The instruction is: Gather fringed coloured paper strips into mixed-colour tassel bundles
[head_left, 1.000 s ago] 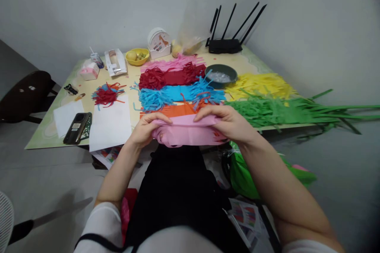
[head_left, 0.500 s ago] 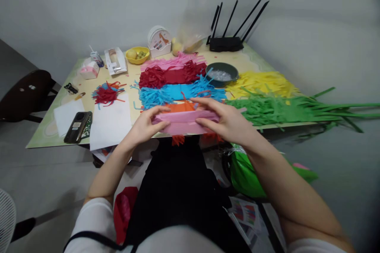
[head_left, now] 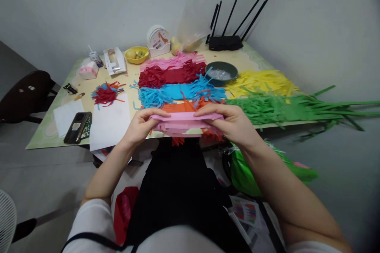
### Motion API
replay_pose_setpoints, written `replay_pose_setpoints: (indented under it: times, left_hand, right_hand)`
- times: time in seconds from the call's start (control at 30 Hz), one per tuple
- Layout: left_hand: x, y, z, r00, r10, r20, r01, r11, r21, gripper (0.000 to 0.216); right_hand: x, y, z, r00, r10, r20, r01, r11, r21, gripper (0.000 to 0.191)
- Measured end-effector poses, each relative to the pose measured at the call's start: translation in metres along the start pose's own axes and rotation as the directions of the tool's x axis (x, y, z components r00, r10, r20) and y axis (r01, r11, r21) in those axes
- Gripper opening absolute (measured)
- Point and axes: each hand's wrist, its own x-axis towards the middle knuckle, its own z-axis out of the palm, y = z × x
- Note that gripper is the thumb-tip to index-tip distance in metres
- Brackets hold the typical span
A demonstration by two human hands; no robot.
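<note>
Pink strip (head_left: pixel 181 117), blue fringe (head_left: pixel 152 97), black router (head_left: pixel 225 43)

Smooth, matt pink paper (head_left: pixel 190 117) — papery red fringe (head_left: pixel 173 75), glossy green plastic bag (head_left: pixel 247 172)

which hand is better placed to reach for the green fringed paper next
Probably the right hand: its grip on the pink paper is nearer the green fringed paper, while the left hand holds the far end. The right would have to let go first.

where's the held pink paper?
Head view, centre: pink paper is between left hand and right hand, at the table's near edge, in front of the orange paper.
</note>
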Motion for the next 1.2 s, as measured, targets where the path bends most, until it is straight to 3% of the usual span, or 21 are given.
replay_pose_setpoints:
  times: [0.1,0.3,0.47,0.53,0.63,0.7,0.83,0.93,1.07,1.2]
  left_hand:
    - [-0.002,0.003,-0.003,0.999,0.013,0.038,-0.014,1.0,0.014,0.02]
    - [-0.007,0.018,-0.005,0.971,0.178,0.16,-0.218,0.935,0.281,0.023]
    - [-0.003,0.02,0.005,0.985,0.173,0.019,-0.163,0.879,0.448,0.026]
    - [0.0,0.021,0.007,0.984,0.172,0.042,-0.171,0.858,0.485,0.022]
    - [0.002,0.023,0.007,0.982,0.127,0.139,-0.184,0.795,0.578,0.017]
    - [0.001,0.025,0.007,0.984,0.093,0.15,-0.166,0.778,0.606,0.017]
    - [-0.002,0.022,0.007,0.991,-0.033,0.129,-0.012,0.944,0.329,0.021]
    - [-0.004,0.015,0.007,0.991,-0.079,0.111,0.07,0.994,0.078,0.025]
    - [-0.005,0.007,0.007,0.997,-0.037,0.068,0.044,0.994,-0.102,0.021]
    - [-0.006,0.004,0.003,0.993,0.066,0.101,-0.058,0.995,-0.085,0.016]
  right_hand:
    - [0.001,0.0,-0.004,0.998,-0.067,0.009,0.067,0.998,0.02,0.028]
    - [0.005,-0.001,-0.013,0.981,-0.147,0.123,0.153,0.988,-0.035,0.023]
    - [0.003,-0.009,-0.007,0.977,-0.199,0.082,0.214,0.939,-0.268,0.015]
    - [0.002,-0.011,-0.003,0.979,-0.196,0.058,0.204,0.912,-0.357,0.012]
    - [0.001,-0.011,-0.001,0.984,-0.172,0.035,0.171,0.892,-0.419,0.022]
    - [0.001,-0.009,-0.001,0.991,-0.126,0.039,0.131,0.908,-0.398,0.012]
    - [-0.001,-0.007,0.0,0.997,0.07,0.022,-0.067,0.991,-0.113,0.009]
    - [-0.004,-0.004,0.005,0.987,0.163,-0.002,-0.16,0.972,0.172,0.013]
    - [-0.008,0.002,0.013,0.983,0.179,-0.049,-0.153,0.93,0.335,0.011]
    - [-0.009,0.007,0.015,0.99,0.126,-0.059,-0.098,0.935,0.34,0.009]
